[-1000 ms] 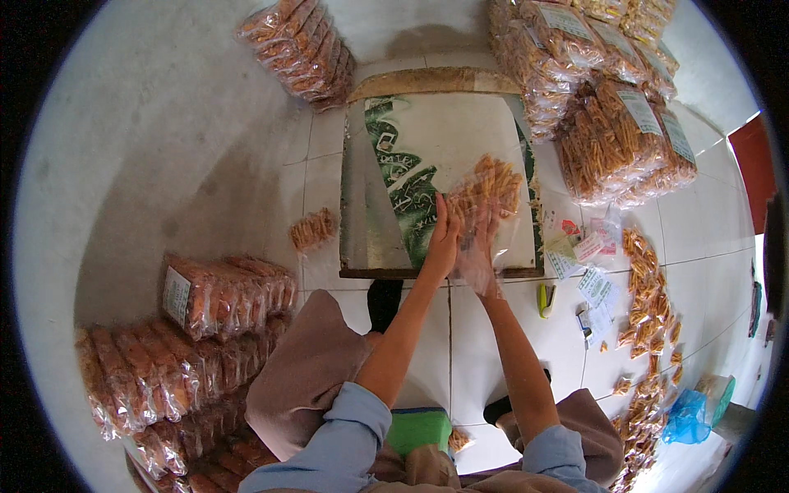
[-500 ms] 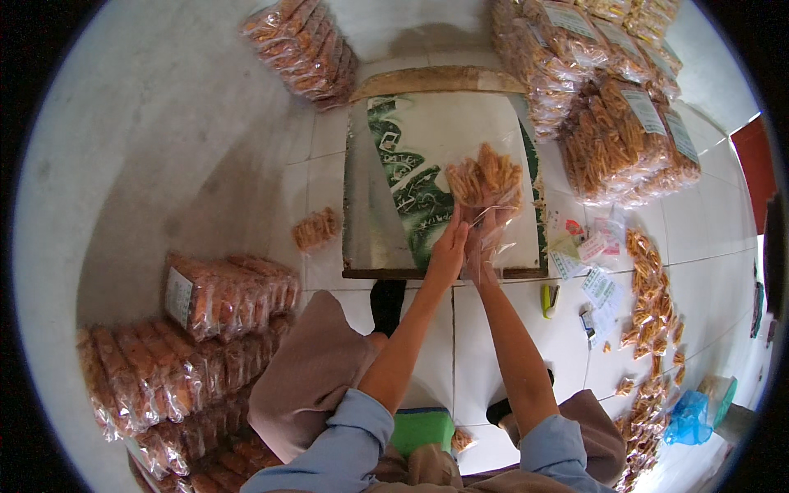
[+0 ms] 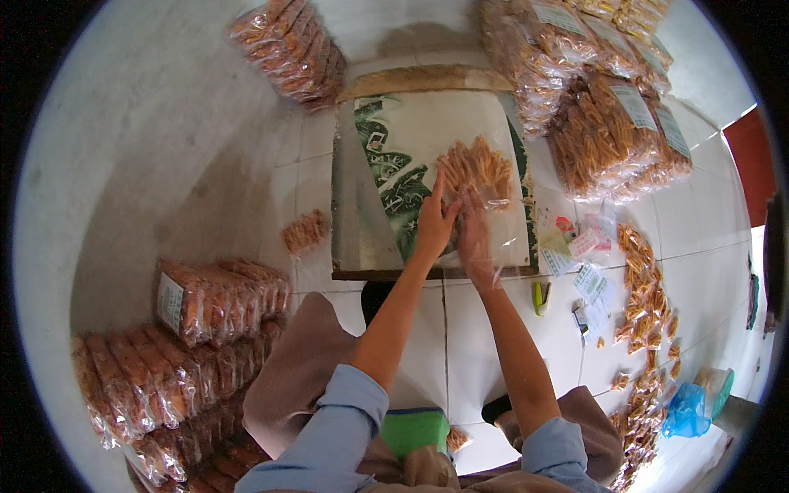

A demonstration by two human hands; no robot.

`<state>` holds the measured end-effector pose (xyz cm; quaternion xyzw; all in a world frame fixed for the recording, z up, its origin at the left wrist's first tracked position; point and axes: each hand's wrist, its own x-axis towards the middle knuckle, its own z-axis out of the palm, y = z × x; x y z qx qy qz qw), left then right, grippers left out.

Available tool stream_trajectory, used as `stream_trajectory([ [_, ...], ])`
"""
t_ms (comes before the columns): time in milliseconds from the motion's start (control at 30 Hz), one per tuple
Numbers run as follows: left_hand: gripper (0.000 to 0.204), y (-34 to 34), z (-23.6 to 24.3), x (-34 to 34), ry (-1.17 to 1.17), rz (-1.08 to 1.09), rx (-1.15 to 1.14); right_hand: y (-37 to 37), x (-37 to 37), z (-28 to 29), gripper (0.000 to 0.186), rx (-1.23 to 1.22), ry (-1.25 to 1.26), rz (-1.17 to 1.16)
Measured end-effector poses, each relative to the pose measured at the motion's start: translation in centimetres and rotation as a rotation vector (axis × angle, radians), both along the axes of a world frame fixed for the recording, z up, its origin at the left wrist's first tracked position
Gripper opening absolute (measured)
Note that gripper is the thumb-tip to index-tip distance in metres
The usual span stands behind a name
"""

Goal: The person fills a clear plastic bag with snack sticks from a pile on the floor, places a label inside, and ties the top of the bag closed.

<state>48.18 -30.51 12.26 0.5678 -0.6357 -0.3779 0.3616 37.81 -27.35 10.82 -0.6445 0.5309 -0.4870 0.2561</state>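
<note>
The grip is 2 bare hands, side by side. The left hand (image 3: 436,220) is loosely open, its index finger stretched along the near left edge of a clear bag of snack sticks (image 3: 481,164). The right hand (image 3: 473,230) shows through the bag's slack film and seems to be inside its mouth; whether its fingers close on anything, I cannot tell.

That 1 bag sits just ahead of the grip, over a low worktop (image 3: 448,107). It should be light, its film slippery and limp, the sticks likely stiff but brittle, so squeezing could snap them. Supporting the filled end from below with a flat palm looks safest; the slack film near the wrists should bear a firm pinch.

Right of the grip and closer to the body lies 1 yellow-green stapler (image 3: 541,297), with several paper labels (image 3: 591,282) beyond it, overlapping too much to count. Left of the grip, beside the worktop, is 1 small packet (image 3: 305,232).

Farther right runs a long spread of snack pieces (image 3: 643,287), too many to count, with 1 blue plastic bag (image 3: 687,409) at its nearer end. Well left and nearer the body are piled brown packs (image 3: 222,300), 1 label showing. Ahead and left stands 1 stack of packs (image 3: 292,53); ahead and right are large bundles (image 3: 604,135), at least 4 of them labelled.
</note>
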Motion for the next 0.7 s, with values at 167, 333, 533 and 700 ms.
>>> stream_trajectory([
  [167,0.073,0.6,1.6,0.7,0.092,0.014,-0.017,5.4,0.4,0.7,0.050,0.058,0.165,-0.010],
  [333,0.078,5.5,6.8,-4.6,-0.288,0.449,-0.139,17.9,-6.3,3.2,0.044,0.287,0.202,-0.160],
  [533,0.064,14.9,15.2,-17.1,0.059,-0.082,-0.535,27.2,-19.6,15.4,0.022,-0.041,0.205,-0.713],
  [700,0.048,25.1,21.1,-25.8,0.246,-0.585,-0.567,38.9,-27.0,27.5,0.020,-0.209,0.325,-1.050],
])
